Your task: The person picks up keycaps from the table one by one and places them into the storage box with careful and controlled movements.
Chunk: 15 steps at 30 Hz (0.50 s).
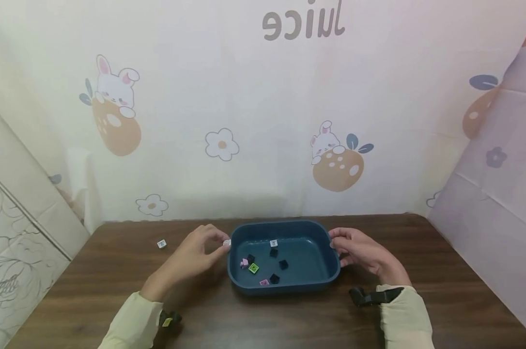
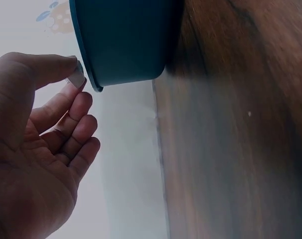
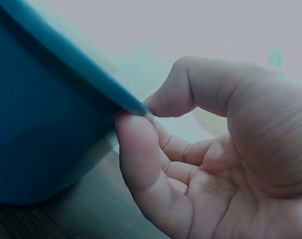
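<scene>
A dark teal rectangular tray [image 1: 285,290] stands on the brown table, small square blocks lying inside. My left hand [image 1: 198,252] is at its left end, pinching a small white block [image 1: 226,242] between thumb and forefinger, just outside the rim. In the left wrist view that white block [image 2: 77,76] shows at the fingertips, close beside the tray wall [image 2: 126,40]. At the opposite end, my right hand [image 1: 361,251] grips the tray's rim. The right wrist view has thumb and forefinger pinching the tray's edge [image 3: 86,64].
Inside the tray are a white block [image 1: 273,243], a green block [image 1: 254,268], a pink piece [image 1: 244,262], a pink block [image 1: 264,282] and several black ones [image 1: 283,264]. Another white block [image 1: 161,244] lies on the table [image 1: 289,320] at left. A printed curtain [image 1: 254,97] hangs behind.
</scene>
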Motion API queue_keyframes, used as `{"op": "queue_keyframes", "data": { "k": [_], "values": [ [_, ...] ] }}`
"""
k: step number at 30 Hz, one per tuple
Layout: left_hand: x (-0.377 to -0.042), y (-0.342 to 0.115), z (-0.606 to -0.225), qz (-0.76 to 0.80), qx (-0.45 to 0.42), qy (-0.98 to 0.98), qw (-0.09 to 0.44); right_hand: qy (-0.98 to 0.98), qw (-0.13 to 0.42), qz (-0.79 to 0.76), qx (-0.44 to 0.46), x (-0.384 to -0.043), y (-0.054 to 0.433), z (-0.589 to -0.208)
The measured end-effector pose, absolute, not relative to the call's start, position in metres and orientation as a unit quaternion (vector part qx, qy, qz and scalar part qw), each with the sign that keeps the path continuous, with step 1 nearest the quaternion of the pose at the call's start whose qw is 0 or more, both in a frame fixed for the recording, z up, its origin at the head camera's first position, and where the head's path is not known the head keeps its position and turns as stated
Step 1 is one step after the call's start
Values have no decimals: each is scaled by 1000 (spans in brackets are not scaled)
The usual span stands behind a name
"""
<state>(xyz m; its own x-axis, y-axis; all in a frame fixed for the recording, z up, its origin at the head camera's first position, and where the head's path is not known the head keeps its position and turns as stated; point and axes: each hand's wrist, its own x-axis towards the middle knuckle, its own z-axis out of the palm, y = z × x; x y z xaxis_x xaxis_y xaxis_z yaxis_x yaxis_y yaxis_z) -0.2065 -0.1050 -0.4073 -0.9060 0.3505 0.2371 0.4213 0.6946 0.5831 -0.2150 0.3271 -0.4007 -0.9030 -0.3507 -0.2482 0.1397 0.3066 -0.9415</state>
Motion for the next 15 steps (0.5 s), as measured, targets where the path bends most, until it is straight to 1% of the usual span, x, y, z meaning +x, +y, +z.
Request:
{"op": "queue_keyframes", "data": {
  "k": [2, 9, 15],
  "values": [
    [-207, -102, -407, -328, -212, -919, 60, 780, 209, -585, -68, -215, 328, -401],
    [-207, -93, -408, -332, -219, -916, 50, 781, 209, -585, -69, -217, 331, -404],
    [-205, -89, -406, -336, -223, -914, 55, 782, 209, -584, -67, -217, 330, -405]
  ]
}}
